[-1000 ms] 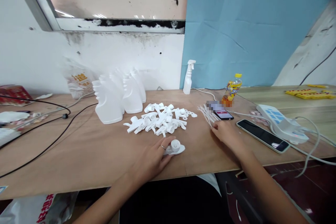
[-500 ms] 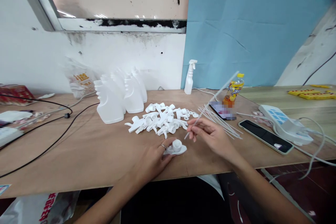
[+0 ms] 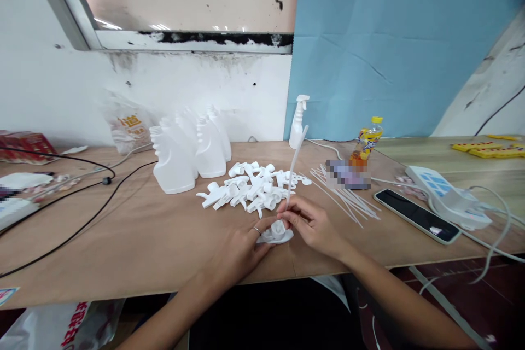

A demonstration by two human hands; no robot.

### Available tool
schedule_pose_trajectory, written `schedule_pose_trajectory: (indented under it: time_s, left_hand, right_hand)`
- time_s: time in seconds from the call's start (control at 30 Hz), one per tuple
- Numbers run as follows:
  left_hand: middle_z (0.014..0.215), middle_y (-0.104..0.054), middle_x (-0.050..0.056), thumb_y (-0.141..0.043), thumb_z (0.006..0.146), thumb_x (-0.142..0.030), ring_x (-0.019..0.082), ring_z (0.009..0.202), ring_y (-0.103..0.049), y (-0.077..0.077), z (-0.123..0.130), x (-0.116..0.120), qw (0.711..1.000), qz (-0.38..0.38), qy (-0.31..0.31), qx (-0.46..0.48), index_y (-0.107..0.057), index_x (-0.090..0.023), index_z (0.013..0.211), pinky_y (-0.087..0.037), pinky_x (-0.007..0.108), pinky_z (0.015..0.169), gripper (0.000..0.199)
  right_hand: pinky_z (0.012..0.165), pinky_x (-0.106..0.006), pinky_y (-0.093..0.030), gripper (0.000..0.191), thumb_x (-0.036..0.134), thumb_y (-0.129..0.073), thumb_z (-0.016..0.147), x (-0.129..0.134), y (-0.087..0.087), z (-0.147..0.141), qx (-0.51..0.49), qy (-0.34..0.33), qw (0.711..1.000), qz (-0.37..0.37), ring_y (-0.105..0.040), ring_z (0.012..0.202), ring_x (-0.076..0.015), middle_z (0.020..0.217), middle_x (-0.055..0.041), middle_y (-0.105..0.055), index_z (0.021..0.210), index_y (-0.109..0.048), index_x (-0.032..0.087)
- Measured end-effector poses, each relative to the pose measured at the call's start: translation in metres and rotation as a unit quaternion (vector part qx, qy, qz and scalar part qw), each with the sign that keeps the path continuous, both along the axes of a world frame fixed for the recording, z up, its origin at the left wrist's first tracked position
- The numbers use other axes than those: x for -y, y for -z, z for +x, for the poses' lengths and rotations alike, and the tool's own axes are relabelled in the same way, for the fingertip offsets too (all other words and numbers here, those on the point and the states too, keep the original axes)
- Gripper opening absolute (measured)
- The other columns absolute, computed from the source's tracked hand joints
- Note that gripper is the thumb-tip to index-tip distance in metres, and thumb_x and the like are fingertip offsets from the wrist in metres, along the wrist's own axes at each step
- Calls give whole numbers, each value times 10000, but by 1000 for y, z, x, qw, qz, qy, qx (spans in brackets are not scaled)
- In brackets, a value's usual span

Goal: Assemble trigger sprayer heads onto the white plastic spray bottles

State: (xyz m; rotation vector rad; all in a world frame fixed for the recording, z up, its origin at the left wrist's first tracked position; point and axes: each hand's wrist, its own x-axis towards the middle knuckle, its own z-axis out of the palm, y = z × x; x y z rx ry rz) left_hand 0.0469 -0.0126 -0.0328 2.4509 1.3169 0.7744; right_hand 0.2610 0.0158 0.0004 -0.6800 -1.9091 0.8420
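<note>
The right hand (image 3: 314,225) pinches one tube (image 3: 292,169), near upright, just above one spray head (image 3: 278,237), which the left hand (image 3: 240,247), back upward, grips at the table's (image 3: 143,240) front; one spray bottle (image 3: 296,132) stands behind (the heaped parts (image 3: 254,188) overlap uncountably).

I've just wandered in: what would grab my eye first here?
Probably the hands near the front edge: the right hand pinches a nearly upright tube close to a spray head in the left hand. Beyond them lies a heap of white parts, with white bottles behind to the left. The large blue sheet behind also stands out.
</note>
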Motion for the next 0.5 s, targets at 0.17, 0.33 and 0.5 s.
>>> schedule_pose_trajectory:
  time_s: [0.17, 0.33, 0.5]
  left_hand:
    - [856, -727, -1, -627, 916, -279, 173, 696, -676, 0, 0, 0, 1000, -10, 3, 8, -550, -299, 1350, -530, 282, 750, 441]
    - [855, -730, 0, -623, 919, -292, 181, 715, -687, 1, 0, -1, 1000, -3, 2, 10, -542, -304, 1360, -529, 279, 751, 448]
    - [876, -737, 9, -616, 923, -344, 196, 713, -692, 1, -1, -1, 1000, -11, -13, -17, -524, -296, 1381, -528, 282, 700, 470]
  right_hand:
    - [748, -255, -464, 131, 161, -500, 988, 7, -6, 4, 69, -38, 990, 120, -581, 789, -130, 868, -15, -612, 994, -621, 212]
    - [754, -260, -460, 117, 177, -496, 995, 6, -5, 3, 63, -30, 993, 100, -579, 810, -137, 888, -18, -608, 1007, -606, 214]
    - [783, -281, -442, 119, 226, -553, 975, -1, -4, 1, 77, 5, 994, 81, -565, 852, -157, 890, -26, -589, 867, -595, 201]
